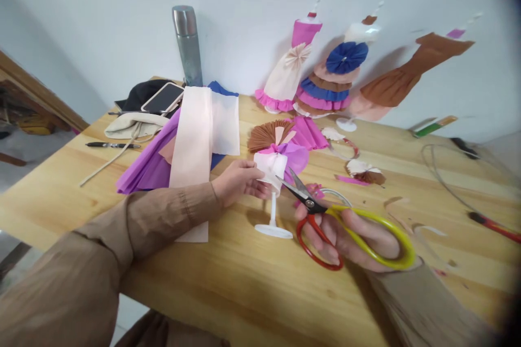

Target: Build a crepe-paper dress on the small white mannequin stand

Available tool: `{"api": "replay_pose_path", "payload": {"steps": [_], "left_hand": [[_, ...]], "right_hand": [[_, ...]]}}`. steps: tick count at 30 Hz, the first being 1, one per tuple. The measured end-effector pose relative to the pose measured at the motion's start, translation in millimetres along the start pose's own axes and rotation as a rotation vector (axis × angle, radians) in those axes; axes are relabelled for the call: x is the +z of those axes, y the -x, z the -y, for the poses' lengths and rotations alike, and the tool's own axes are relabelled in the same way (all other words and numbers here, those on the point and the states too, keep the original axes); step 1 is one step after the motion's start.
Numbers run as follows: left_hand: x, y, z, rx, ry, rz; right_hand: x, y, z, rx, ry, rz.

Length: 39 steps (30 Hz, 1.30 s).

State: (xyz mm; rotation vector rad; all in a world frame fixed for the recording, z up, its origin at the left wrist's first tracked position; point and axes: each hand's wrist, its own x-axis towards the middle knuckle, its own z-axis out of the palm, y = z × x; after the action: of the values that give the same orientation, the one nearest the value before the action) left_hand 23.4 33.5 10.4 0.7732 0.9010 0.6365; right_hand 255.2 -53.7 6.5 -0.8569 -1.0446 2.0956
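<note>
The left hand [240, 181] has its thumb and fingers closed on the left edge of a small white dress form [269, 169], while the right hand [345, 238] is wrapped through the looped handles of a pair of scissors [310, 204]. The form stands between the two hands near the middle of the wooden table [244, 293], its long axis close to upright, a thin stem dropping to a round base [273, 231]. The left hand is the nearer one, in contact with it; the right hand lies to its right and nearer the person, and only the scissors bridge that gap. Their blades are parted and point far and left, overlapping the form's right side in view; whether they touch it cannot be told. Purple fabric [296, 157] spreads from the form's upper right, and a brown pleated fan [264, 138] shows just beyond. To the left lies a long pale strip [191, 157]; at the far right three dressed figures [325, 89] stand by the wall.
</note>
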Motion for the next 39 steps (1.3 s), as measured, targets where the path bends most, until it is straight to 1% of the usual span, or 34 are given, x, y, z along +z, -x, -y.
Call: {"api": "replay_pose_path", "payload": {"steps": [2, 5, 9, 11, 12, 14, 15, 17, 18, 19, 20, 21, 23, 25, 27, 31, 34, 36, 39], "left_hand": [[-5.3, -0.4, -2.3, 0.032, -0.019, -0.011], [-9.3, -2.1, -0.9, 0.058, -0.016, 0.009], [-10.3, -4.0, 5.2, 0.085, -0.033, 0.041], [-10.7, -4.5, 7.3, 0.092, -0.057, 0.043], [-10.9, -4.8, 7.7, 0.094, -0.065, 0.040], [-11.3, -5.3, 7.5, 0.092, -0.064, 0.028], [-11.5, -5.4, 7.0, 0.088, -0.057, 0.022], [-11.5, -5.7, 5.8, 0.082, -0.038, 0.008], [-11.4, -5.8, 5.4, 0.081, -0.032, 0.004], [-11.3, -6.0, 5.2, 0.081, -0.028, 0.003], [-11.1, -6.2, 5.3, 0.085, -0.026, 0.001], [-11.0, -6.6, 5.7, 0.090, -0.024, 0.003], [-10.8, -7.6, 6.8, 0.100, -0.021, 0.006], [-10.8, -8.4, 7.8, 0.106, -0.020, 0.003], [-11.0, -8.5, 8.2, 0.100, -0.021, -0.005], [-10.1, -6.0, 8.3, 0.098, -0.020, -0.017], [-7.6, -3.5, 10.9, 0.112, -0.016, -0.017], [-5.4, -2.6, 13.8, 0.121, -0.011, -0.033], [-2.3, -2.4, 17.6, 0.124, -0.014, -0.076]], "right_hand": [[4.6, -0.9, -6.2, 0.064, -0.085, 0.026], [9.3, -2.8, -10.5, 0.171, -0.169, 0.046], [13.3, -1.4, -8.8, 0.267, -0.241, 0.005], [18.4, 1.3, -7.4, 0.298, -0.216, -0.027], [21.9, 2.9, -7.3, 0.283, -0.174, -0.060], [29.8, 5.9, -9.1, 0.181, -0.013, -0.184], [33.6, 7.0, -11.0, 0.085, 0.105, -0.283], [40.1, 7.7, -16.1, -0.117, 0.412, -0.481], [42.8, 7.1, -18.6, -0.207, 0.582, -0.554], [45.3, 5.7, -20.7, -0.288, 0.748, -0.601], [47.6, 3.5, -22.1, -0.355, 0.900, -0.620], [49.9, 0.7, -23.0, -0.409, 1.029, -0.613], [54.2, -6.2, -23.0, -0.520, 1.205, -0.573], [57.2, -12.5, -22.1, -0.608, 1.299, -0.525], [58.3, -15.8, -21.0, -0.663, 1.359, -0.486], [52.9, -12.9, -17.7, -0.709, 1.499, -0.458], [41.2, -7.8, -14.9, -0.740, 1.616, -0.450], [30.2, -4.9, -13.5, -0.721, 1.650, -0.460], [12.5, 1.2, -10.6, -0.649, 1.607, -0.528]]}}
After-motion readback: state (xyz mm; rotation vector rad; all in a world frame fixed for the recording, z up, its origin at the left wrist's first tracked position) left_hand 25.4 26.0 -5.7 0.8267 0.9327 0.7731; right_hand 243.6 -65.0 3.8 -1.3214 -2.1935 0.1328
